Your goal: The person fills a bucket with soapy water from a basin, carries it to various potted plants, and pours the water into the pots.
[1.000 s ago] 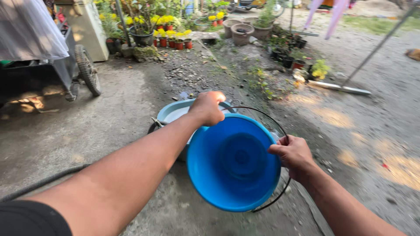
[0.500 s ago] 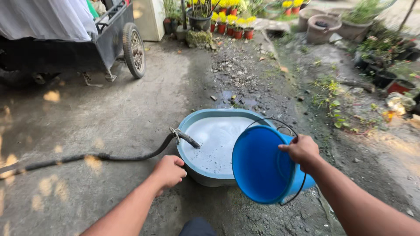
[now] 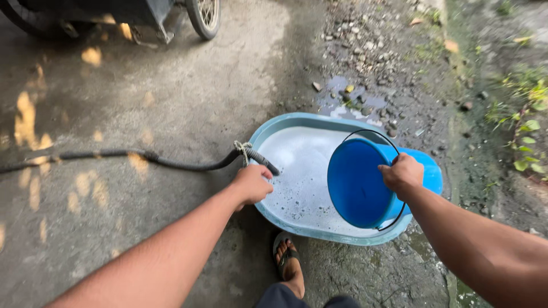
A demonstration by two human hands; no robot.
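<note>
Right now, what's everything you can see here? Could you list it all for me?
Bucket: one, blue, tipped over the basin, wire handle.
Basin: one, light blue, oval, on the ground, holding foamy water.
Hose: one, black, lying across the concrete to the basin rim.
Wheel: one, spoked, top edge.
Puddle: one, among stones behind the basin.
Plants: several, green, right edge.
Sandalled foot: one, bottom.
Left hand: at the basin rim by the hose.
Right hand: gripping the bucket's rim.

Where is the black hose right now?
In the head view, the black hose runs along the concrete from the left edge, and its end hangs over the left rim of the light blue basin, just above the left hand.
</note>
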